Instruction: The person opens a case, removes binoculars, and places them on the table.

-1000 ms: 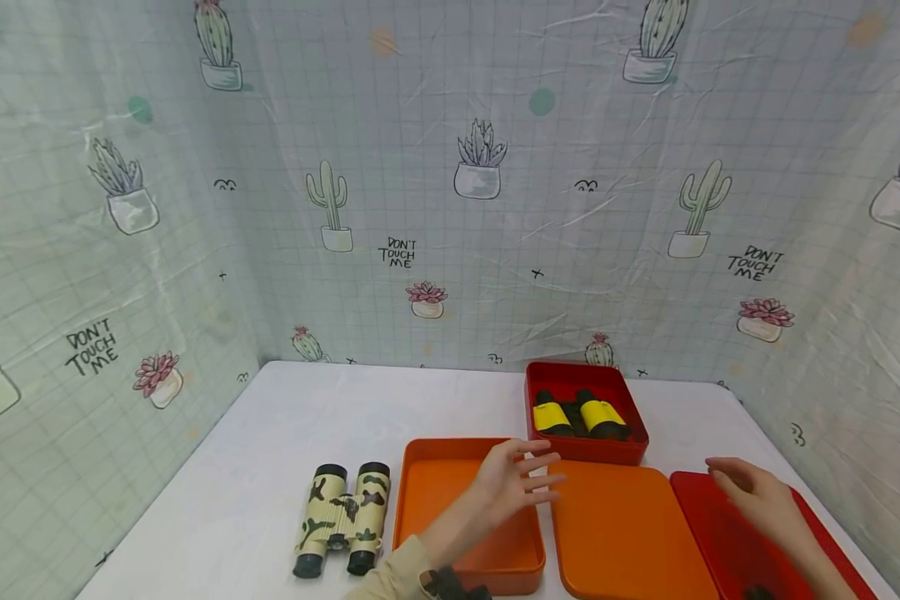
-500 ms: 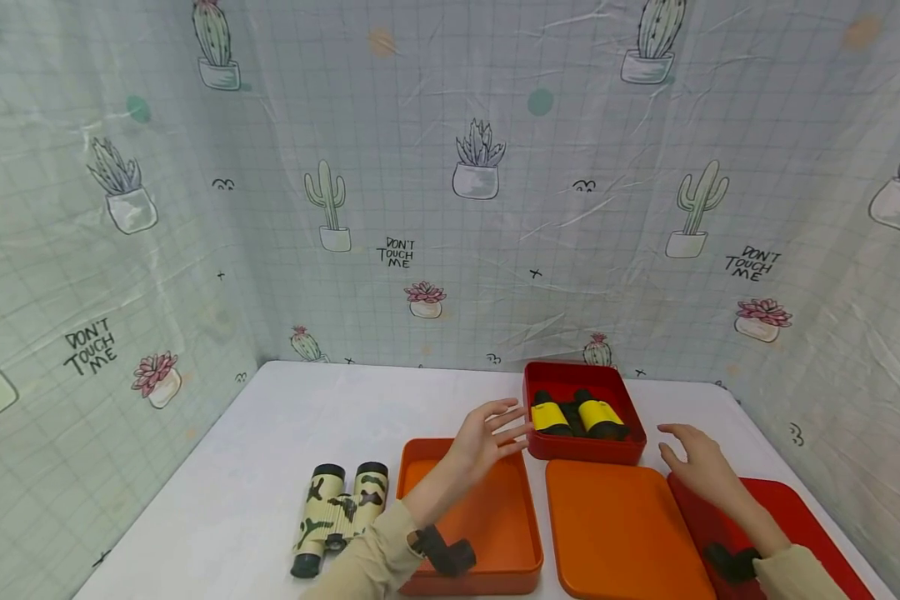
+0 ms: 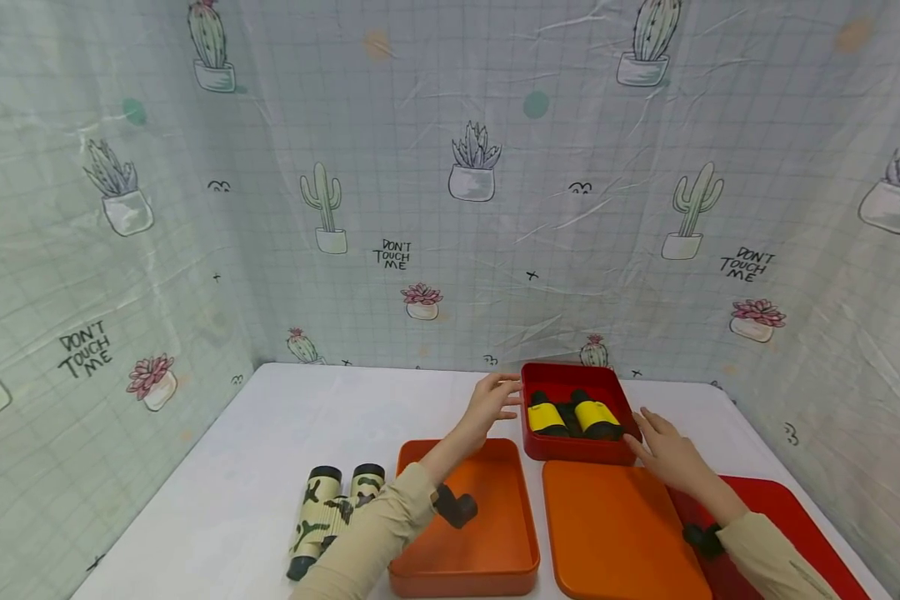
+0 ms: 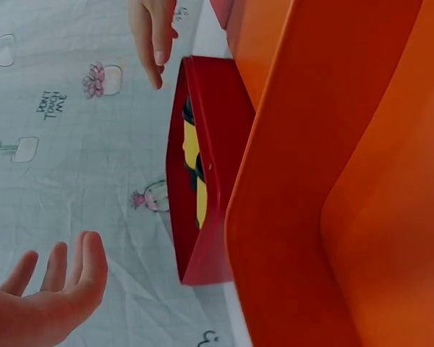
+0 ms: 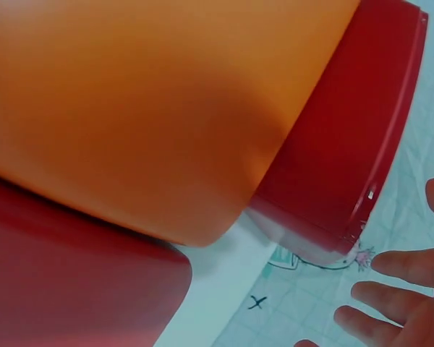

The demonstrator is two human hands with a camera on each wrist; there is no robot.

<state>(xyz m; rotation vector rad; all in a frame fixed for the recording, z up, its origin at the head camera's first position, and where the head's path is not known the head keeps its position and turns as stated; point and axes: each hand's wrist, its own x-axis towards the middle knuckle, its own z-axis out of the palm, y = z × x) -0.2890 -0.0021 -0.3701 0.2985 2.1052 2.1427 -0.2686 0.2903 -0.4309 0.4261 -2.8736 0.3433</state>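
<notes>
A red box [image 3: 581,450] stands at the back of the table, holding yellow-and-black binoculars [image 3: 596,417]. My left hand [image 3: 487,410] is at its left side, fingers spread and loosely bent; in the left wrist view, a gap shows between this hand [image 4: 50,307] and the box [image 4: 220,130]. On the other side, my right hand [image 3: 669,454] reaches to the box's right wall with fingers extended. The right wrist view has the right hand's fingers [image 5: 405,267] beside the red box [image 5: 333,137]; whether they touch it I cannot tell. Neither hand holds anything.
An orange box [image 3: 487,550] sits under my left forearm, with an orange lid [image 3: 622,529] to its right. A red lid [image 3: 780,508] lies partly beneath my right forearm. Camouflage binoculars [image 3: 318,512] rest on the left, partly covered by my sleeve.
Both hands have moved forward to the red box, the left from above the orange box, the right leftward from over the red lid. The boxes and lids stay put.
</notes>
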